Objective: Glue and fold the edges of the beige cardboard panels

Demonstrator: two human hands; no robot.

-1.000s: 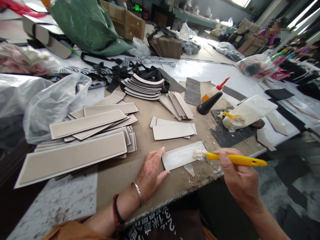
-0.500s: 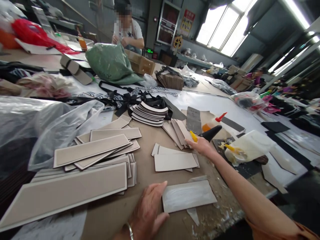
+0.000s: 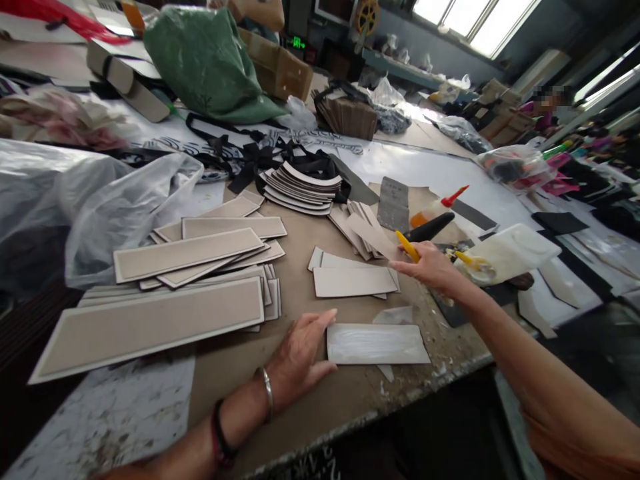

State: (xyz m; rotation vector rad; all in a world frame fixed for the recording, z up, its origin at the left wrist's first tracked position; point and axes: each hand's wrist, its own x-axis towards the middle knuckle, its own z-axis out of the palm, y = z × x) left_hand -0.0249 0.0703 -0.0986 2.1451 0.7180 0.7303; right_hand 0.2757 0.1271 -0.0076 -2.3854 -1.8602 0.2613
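Note:
My left hand (image 3: 303,353) lies on the brown work surface with thumb and fingers apart, at the left edge of a small rectangular panel (image 3: 379,344) coated with streaky white glue. My right hand (image 3: 429,268) is closed on a thin beige panel (image 3: 371,235), tilted up over a fanned pile of like pieces. A yellow stick-like tool (image 3: 407,247) also juts from that hand; its working end is hidden. Between the hands lies a small stack of pale panels (image 3: 354,283).
Long bordered panels (image 3: 165,327) are piled at left. Curved pieces (image 3: 301,190) are stacked behind. On the right sit a white plastic container (image 3: 515,253) holding another yellow tool, and a red-tipped bottle (image 3: 440,205). The table's front edge (image 3: 400,397) runs close by.
My right hand has drawn a beige panel up from the fanned pile and moved slightly right. My left hand stays beside the glued panel. The view has tipped downward.

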